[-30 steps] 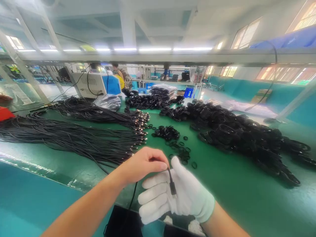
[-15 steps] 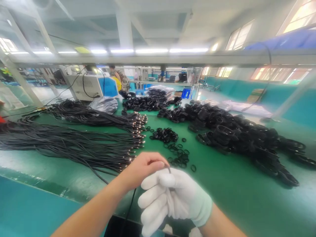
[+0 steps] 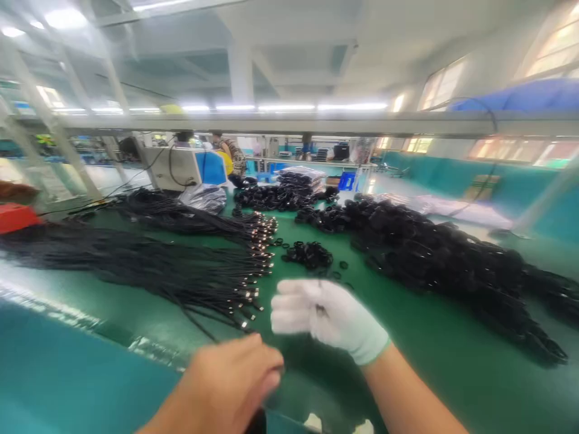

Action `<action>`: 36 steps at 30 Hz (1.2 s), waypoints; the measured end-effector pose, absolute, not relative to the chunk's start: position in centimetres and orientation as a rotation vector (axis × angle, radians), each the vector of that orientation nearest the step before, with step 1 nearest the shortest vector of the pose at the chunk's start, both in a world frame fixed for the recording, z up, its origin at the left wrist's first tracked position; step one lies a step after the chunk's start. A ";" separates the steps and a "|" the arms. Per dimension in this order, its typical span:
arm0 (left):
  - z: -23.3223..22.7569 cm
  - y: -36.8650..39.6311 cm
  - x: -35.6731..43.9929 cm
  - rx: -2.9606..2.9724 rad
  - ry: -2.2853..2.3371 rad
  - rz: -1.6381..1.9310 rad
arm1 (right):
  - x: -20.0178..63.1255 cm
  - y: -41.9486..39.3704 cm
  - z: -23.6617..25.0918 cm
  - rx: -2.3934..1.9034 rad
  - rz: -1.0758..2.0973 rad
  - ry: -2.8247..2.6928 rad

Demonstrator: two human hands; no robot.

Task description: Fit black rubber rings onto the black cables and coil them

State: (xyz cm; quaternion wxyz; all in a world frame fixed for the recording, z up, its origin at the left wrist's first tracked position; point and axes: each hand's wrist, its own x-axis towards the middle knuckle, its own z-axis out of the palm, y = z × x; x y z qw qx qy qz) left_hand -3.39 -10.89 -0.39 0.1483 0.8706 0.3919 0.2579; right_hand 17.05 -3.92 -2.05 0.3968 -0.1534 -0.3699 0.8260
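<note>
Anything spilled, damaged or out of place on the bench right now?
Nothing looks damaged. A few loose black rings lie scattered on the green bench beside their small pile. The gloved right hand pinches a cable end; the bare left hand is blurred.

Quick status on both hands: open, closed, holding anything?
Left hand: bare, curled near the table edge; blurred, so any hold cannot be told.
Right hand: gloved, closed on a cable end.
</note>
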 end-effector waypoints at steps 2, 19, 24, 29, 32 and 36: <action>3.0 -9.4 -3.7 2.489 1.179 0.698 | 15.8 -5.0 -2.9 -0.298 2.285 -1.042; -7.8 -8.5 -2.0 1.890 1.217 0.693 | 15.4 -6.2 0.4 -0.123 2.111 -0.741; -4.3 -11.9 -2.6 2.539 1.155 0.571 | 15.6 -5.7 -1.5 -0.323 2.064 -0.814; 4.6 -7.7 -3.6 2.414 1.140 0.662 | 13.5 -7.8 -2.9 -0.203 2.405 -1.023; 4.5 -5.4 -3.5 2.109 0.949 0.638 | 12.8 -8.6 -2.1 -0.131 2.472 -0.934; -1.9 -5.9 -2.8 1.636 1.009 0.704 | 13.4 -8.4 -0.6 -0.070 2.352 -0.735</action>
